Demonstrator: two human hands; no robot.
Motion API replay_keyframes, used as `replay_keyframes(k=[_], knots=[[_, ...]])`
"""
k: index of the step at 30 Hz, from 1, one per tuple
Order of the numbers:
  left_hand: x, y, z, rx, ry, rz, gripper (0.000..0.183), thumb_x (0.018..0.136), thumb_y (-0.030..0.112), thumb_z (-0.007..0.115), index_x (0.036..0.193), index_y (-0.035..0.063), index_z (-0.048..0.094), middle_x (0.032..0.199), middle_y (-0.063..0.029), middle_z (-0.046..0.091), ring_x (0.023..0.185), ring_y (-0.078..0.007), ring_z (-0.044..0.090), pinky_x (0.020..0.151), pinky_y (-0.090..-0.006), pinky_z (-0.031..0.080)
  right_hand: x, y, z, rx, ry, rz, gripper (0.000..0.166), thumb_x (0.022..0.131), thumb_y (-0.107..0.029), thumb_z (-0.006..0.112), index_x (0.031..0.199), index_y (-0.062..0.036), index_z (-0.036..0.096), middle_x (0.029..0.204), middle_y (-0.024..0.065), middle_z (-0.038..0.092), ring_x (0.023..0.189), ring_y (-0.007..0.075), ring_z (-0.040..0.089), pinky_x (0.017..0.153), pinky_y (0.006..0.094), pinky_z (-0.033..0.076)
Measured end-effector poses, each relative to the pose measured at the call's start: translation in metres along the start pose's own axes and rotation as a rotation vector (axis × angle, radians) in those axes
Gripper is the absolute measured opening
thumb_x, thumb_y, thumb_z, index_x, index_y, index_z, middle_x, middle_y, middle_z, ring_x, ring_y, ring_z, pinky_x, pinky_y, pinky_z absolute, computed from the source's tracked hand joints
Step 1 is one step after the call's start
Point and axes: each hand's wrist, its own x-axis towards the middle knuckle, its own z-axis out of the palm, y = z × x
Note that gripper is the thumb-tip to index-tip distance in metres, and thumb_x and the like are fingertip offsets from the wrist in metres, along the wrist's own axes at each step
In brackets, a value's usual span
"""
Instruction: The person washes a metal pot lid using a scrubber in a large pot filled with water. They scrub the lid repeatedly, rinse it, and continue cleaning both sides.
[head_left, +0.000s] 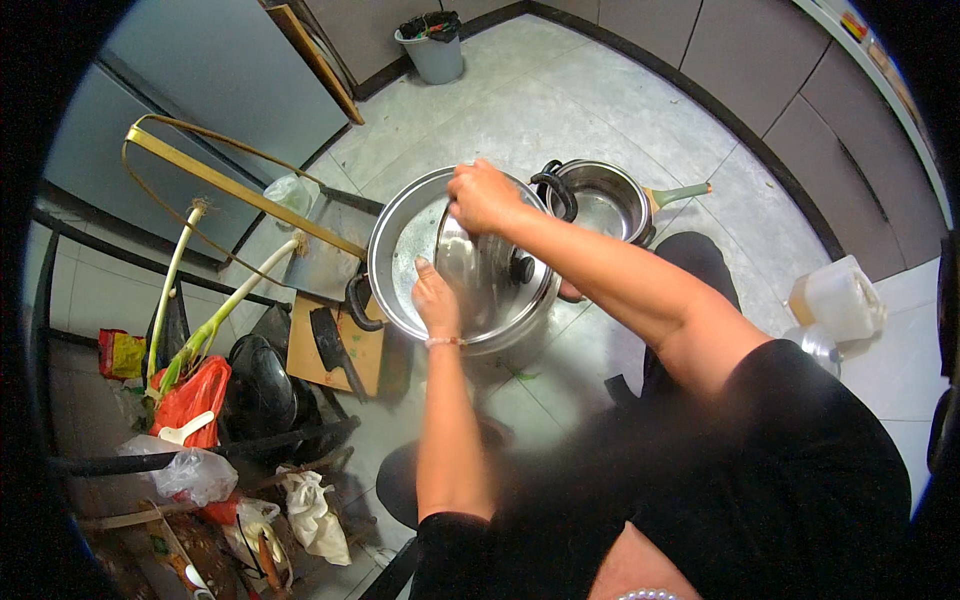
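A wide metal pot (405, 259) with black side handles stands before me, and a domed lid (476, 274) with a black knob rests tilted partly inside it. My right hand (480, 196) grips the lid's far edge near the pot's rim. My left hand (436, 300) lies at the lid's near left edge, its thumb up; whether its fingers close on the edge is hard to tell. Just right of the wide pot is a smaller steel pot (604, 199), with a green-handled utensil (679, 195) beside its right rim.
On the left, a cleaver (334, 349) lies on a wooden board (300, 337), near a black rack (247, 442) with bags and scallions (251, 281). A grey bin (435, 56) stands at the back. At right is a plastic jug (844, 300). Cabinets line the far right.
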Motion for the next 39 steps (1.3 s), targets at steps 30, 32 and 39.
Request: replay_keyframes(k=[30,32,39], knots=[[-0.012,0.038,-0.017,-0.829,-0.085,-0.258,0.073,0.1,0.055,0.026,0.134,-0.0082,0.041,0.129,-0.0128,0.051,0.113,-0.0214,0.049,0.098,-0.0319,0.038,-0.033,-0.025,-0.006,-0.078,0.143,-0.368,0.013,0.074,-0.016,0.061,0.079,-0.0108,0.072,0.09,0.0059,0.061,0.094,0.027,0.054,0.078,0.0382,0.048],[-0.009,0.039,-0.017,-0.774,-0.059,-0.217,0.076,0.1,0.055,0.027,0.138,-0.0106,0.036,0.133,-0.0135,0.047,0.115,-0.0217,0.047,0.1,-0.0317,0.036,-0.007,-0.011,-0.012,-0.057,0.051,-0.069,0.017,0.074,-0.014,0.059,0.084,-0.0105,0.073,0.096,0.0068,0.063,0.098,0.028,0.055,0.083,0.0386,0.048],[-0.017,0.048,-0.02,-1.016,-0.064,-0.191,0.078,0.099,0.06,0.02,0.123,-0.0062,0.055,0.119,-0.0118,0.058,0.105,-0.0195,0.055,0.092,-0.0314,0.044,-0.039,-0.039,-0.006,-0.026,0.102,-0.47,0.008,0.07,-0.015,0.063,0.072,-0.0104,0.069,0.09,0.0022,0.061,0.093,0.0251,0.054,0.079,0.0372,0.046]])
